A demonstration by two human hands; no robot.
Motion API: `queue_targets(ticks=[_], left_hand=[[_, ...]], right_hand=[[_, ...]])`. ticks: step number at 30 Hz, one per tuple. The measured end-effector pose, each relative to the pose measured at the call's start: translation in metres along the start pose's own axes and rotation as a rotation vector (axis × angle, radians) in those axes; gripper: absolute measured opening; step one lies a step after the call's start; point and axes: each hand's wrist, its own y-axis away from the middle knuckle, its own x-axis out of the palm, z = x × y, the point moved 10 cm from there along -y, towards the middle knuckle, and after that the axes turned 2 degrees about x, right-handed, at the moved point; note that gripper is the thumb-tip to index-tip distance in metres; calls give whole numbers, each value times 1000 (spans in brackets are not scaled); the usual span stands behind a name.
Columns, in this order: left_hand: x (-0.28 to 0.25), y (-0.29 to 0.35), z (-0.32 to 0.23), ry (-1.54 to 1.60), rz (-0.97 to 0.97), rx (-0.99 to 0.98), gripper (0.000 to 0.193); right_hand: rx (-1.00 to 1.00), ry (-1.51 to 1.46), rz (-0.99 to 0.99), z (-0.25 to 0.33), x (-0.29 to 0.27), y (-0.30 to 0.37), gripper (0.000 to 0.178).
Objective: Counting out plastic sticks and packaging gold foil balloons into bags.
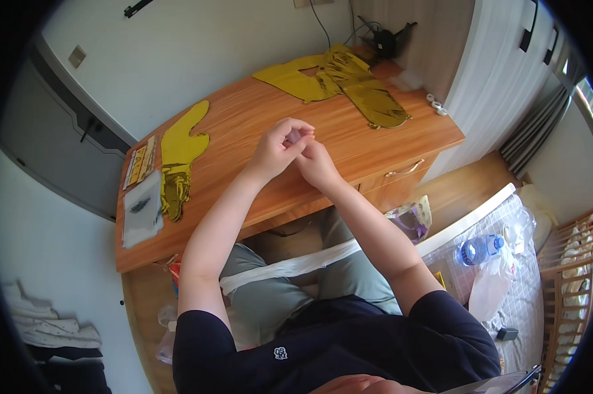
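Observation:
My left hand [278, 150] and my right hand [319, 164] meet above the middle of the wooden table [244, 131]. Both have their fingers curled and pinched together at the tips. A small pale patch shows inside the left hand's curl, but I cannot make out what is held there. To the left lies a flat, uninflated gold foil balloon [183, 134], crumpled at its near end. Another flat gold foil balloon [368, 95] is spread at the back right, partly folded and shiny. Neither hand touches the balloons.
Clear plastic bags [142, 209] and a printed strip pack [140, 163] sit at the table's left edge. Small white rolls [435, 105] and a black router [385, 43] are at the right. White plastic [290, 268] crosses my lap. A water bottle [479, 250] lies at lower right.

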Motion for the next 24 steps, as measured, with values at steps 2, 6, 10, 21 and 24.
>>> queue_targets(ticks=[2,6,10,21,24], left_hand=[[-1,5,10,-40,9,12,19],[0,10,11,-55,2,115,13],[9,9,-7,-198,62,183,14],[17,21,-32,-372,73,353,28],[17,22,-32,-391,100,377,30]], right_hand=[[31,58,-6,-7,2,-1,23],[71,196,-2,-12,0,-4,21],[143,119,-5,-18,-6,-5,20],[14,-14,-52,-12,-3,5,19],[17,-18,-51,-14,-4,3,18]])
